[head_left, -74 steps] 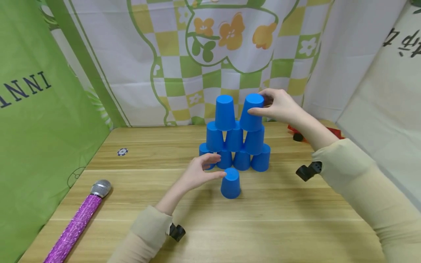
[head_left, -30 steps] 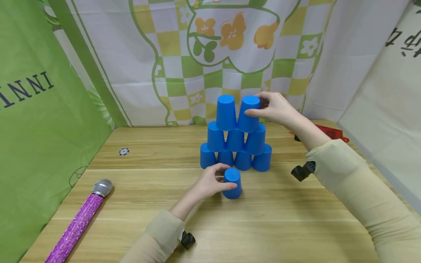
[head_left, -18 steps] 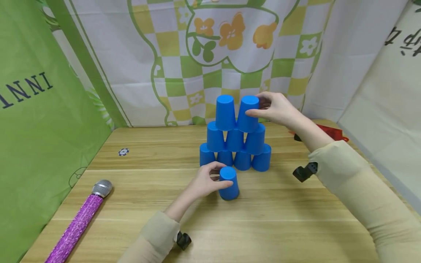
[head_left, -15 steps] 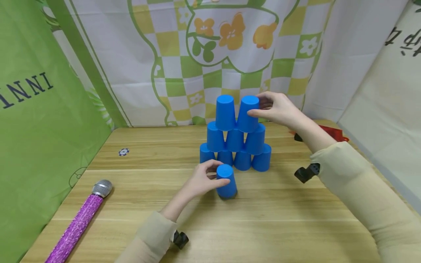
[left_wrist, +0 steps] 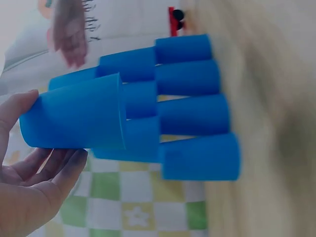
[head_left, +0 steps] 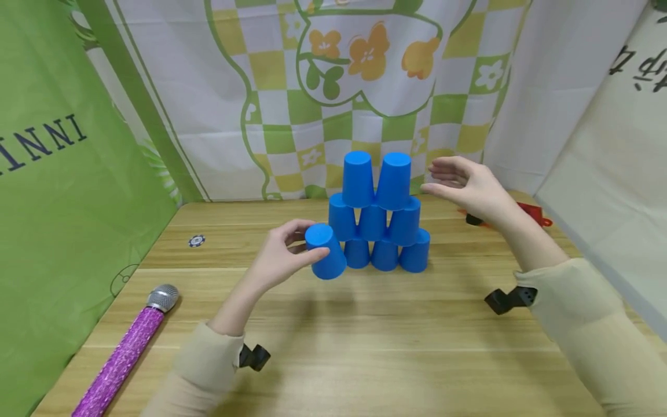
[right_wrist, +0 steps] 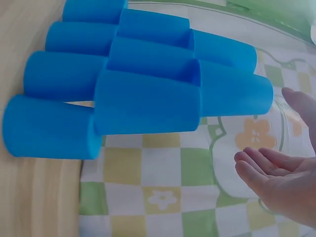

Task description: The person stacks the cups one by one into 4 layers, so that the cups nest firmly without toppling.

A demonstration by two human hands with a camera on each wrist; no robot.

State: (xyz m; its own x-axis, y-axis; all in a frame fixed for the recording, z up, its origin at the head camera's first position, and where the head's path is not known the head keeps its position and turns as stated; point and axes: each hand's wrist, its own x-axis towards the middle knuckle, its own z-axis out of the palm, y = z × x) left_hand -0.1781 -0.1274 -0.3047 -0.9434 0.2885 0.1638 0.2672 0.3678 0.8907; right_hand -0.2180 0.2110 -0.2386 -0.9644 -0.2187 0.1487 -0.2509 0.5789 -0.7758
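Observation:
My left hand (head_left: 278,255) pinches a blue cup (head_left: 324,255) between thumb and fingers, bottom up and slightly tilted, raised above the table. In the left wrist view the same cup (left_wrist: 74,113) fills the near side, in front of the stack. Upside-down blue cups form a stepped stack at the table's middle, with two cups in its top row: a left one (head_left: 357,179) and a right one (head_left: 394,181). The held cup hides the bottom row's left end in the head view. To the right of the top row, my right hand (head_left: 471,185) hangs apart from it, fingers loosely bent around nothing.
A microphone with a glittery purple handle (head_left: 122,359) lies at the table's left. Farther back on that side is a poker chip (head_left: 196,240). Partly behind the right forearm sits a red toy (head_left: 532,214) with a black wheel. Printed curtains (head_left: 281,104) enclose the wooden table (head_left: 396,353).
The left hand has taken hold of the single front cup, lifted it and carried it up and left. The right hand has let go of the top right cup and drawn back rightward.

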